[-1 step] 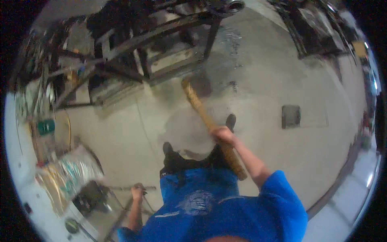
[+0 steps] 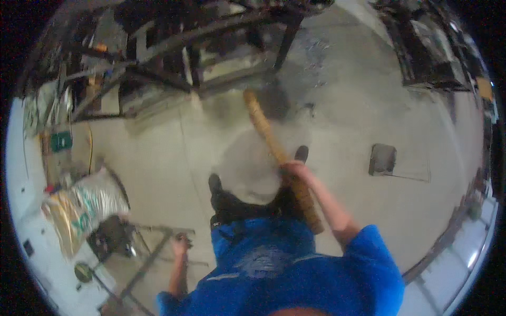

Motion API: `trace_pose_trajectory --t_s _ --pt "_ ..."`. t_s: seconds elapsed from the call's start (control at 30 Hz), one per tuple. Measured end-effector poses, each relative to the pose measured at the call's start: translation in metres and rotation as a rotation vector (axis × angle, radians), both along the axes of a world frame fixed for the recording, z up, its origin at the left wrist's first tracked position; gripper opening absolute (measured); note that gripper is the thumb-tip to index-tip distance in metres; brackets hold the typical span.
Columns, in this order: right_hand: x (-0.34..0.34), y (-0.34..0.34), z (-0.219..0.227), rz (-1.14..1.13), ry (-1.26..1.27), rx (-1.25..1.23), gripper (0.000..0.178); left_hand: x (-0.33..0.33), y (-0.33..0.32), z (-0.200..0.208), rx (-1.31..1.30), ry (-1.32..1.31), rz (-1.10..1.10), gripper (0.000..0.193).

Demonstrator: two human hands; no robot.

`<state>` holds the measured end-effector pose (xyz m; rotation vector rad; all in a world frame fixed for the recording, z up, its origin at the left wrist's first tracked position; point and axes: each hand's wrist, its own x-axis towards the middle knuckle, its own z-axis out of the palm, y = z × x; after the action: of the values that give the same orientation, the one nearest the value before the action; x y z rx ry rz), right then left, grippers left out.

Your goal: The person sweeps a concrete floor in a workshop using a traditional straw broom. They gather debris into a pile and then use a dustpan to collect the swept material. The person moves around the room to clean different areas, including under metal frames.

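My right hand (image 2: 293, 171) is closed around a long tan wooden pole (image 2: 266, 134). The pole slants from the floor near a dark metal frame down past my hip. Its far end rests by a pale, dusty round patch (image 2: 247, 168) on the concrete floor. My two dark shoes (image 2: 215, 185) stand on either side of that patch. My left hand (image 2: 182, 245) is low at my left side and grips a bar of a thin metal frame (image 2: 153, 258). I wear a blue shirt.
Dark welded metal frames (image 2: 200, 47) stand at the far side, and more dark racks (image 2: 427, 47) at the upper right. A printed sack (image 2: 89, 203) lies at the left, with a green box (image 2: 60, 141) beyond it. A dark square plate (image 2: 382, 159) sits in the floor at the right.
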<state>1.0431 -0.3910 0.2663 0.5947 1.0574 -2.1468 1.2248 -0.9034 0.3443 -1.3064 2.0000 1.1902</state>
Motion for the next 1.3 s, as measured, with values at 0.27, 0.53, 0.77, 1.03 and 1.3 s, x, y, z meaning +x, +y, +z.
trace_pose_trajectory --t_s 0.27,0.53,0.77,1.03,1.3 --pt "-0.04 0.097 -0.105 0.378 0.241 0.064 0.021 0.112 0.274 0.016 0.026 0.195 -0.417 0.02" --pt "-0.084 0.211 -0.114 0.582 -0.24 0.549 0.026 0.168 0.403 0.031 0.261 -0.026 0.415 0.021" --pt "-0.038 0.294 -0.101 0.528 0.094 0.29 0.019 0.254 0.494 0.019 0.348 -0.029 0.439 0.018" --pt "0.062 0.123 -0.097 0.894 -0.301 0.087 0.018 0.32 0.571 0.014 0.405 -0.227 0.743 0.024" --pt "-0.033 0.24 -0.182 0.887 -0.144 0.22 0.015 0.216 0.616 0.009 0.35 -0.146 0.731 0.02"
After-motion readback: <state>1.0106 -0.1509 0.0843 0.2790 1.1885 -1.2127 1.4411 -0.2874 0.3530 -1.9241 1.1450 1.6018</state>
